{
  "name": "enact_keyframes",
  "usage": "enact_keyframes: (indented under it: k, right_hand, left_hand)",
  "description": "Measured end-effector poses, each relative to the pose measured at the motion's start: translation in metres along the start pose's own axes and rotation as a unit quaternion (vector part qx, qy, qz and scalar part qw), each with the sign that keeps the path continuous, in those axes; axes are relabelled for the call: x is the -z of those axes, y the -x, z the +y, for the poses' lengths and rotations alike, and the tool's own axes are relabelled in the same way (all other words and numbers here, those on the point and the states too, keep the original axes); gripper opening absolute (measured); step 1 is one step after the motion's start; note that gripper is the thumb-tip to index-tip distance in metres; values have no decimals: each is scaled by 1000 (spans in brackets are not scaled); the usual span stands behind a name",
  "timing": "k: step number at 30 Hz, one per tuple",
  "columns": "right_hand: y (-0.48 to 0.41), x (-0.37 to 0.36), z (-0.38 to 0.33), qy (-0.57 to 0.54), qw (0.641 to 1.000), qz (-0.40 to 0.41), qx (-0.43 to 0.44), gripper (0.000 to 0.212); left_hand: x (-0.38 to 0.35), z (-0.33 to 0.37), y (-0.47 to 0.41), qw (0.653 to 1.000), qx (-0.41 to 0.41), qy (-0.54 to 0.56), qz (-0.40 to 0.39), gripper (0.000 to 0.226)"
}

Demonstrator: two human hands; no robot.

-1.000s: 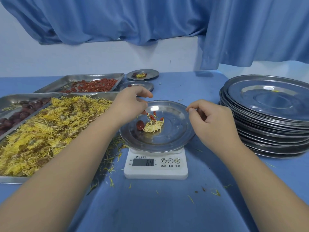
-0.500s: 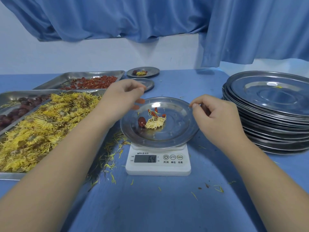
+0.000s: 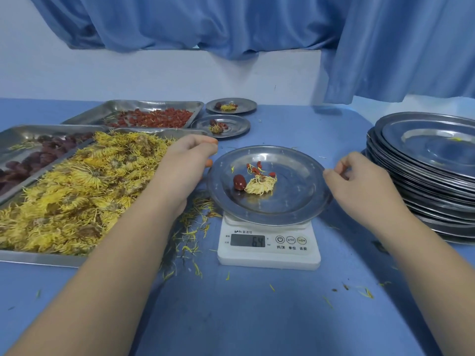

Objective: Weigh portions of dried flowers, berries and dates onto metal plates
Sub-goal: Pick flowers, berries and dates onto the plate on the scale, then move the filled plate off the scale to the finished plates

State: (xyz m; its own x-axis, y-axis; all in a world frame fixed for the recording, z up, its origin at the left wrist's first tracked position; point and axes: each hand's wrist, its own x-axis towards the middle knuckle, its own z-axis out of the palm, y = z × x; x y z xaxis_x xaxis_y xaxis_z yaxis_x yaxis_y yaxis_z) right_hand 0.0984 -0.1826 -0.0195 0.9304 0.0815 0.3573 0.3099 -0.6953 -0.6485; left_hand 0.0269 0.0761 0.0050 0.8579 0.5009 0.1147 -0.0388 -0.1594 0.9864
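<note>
- Work station: a blue table [image 3: 257,317] carries a white digital scale [image 3: 268,255] near its centre. The display shows the digits 64.
- A round metal plate [image 3: 295,199] sits on the scale and overhangs it on every side.
- Plate contents, left of its centre: one dark red date [image 3: 238,182], one pale dried flower [image 3: 261,185] touching the date's right side, and a few red berries [image 3: 257,169] scattered just behind both.
- The left hand [image 3: 185,163] is raised just beside the plate's left rim, above the right end of the flower tray [image 3: 38,258]. Its fingers are bent, with thumb and forefinger tips close together. The tips look reddish, and I cannot tell whether a berry is pinched there.
- The right hand [image 3: 359,186] is at the plate's right side. Its fingers are curled toward the palm with nothing visible in them, and the forefinger tip lies just beside the rim.
- The flower tray, left of the scale, is heaped with yellow dried blooms. Behind it stand a date tray [image 3: 30,129] and a berry tray [image 3: 123,105].
- Two filled plates [image 3: 239,125] stand at the rear, right of the berry tray, one behind the other. Each holds a date, a flower and some berries.
- A stack of empty plates [image 3: 424,181] stands at the table's right edge, well apart from the scale.
- Loose petals [image 3: 187,240] litter the cloth between the flower tray and the scale.
- A blue curtain [image 3: 231,27] hangs along the pale rear wall.
</note>
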Motion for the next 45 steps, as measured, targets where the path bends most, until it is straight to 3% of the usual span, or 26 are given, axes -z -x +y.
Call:
enact_keyframes:
  k: [3, 7, 20, 25, 30, 38, 45]
  right_hand:
    - [-1, -1, -1, -29, 999, -32, -33, 11]
    - [1, -1, -3, -182, 977, -80, -76, 11]
    - [-13, -7, -20, -474, 867, -35, -153, 16]
    - [-56, -17, -27, -444, 881, -8, -164, 9]
    - [-113, -45, -22, -431, 872, 24, -229, 13]
    - [-179, -91, -10, -405, 857, 107, -300, 20]
    - [-227, -111, 5, -393, 848, 131, -331, 25]
  left_hand:
    - [1, 2, 1, 999, 16, 38, -16, 13]
    - [2, 5, 5, 997, 21, 67, -23, 12]
    - [19, 49, -22, 962, 36, 255, -85, 29]
    - [32, 70, -60, 950, 49, 297, -85, 34]
    - [42, 73, -75, 889, 81, 428, -144, 33]
    - [41, 65, -80, 858, 82, 468, -195, 39]
    - [38, 57, -86, 824, 104, 518, -206, 41]
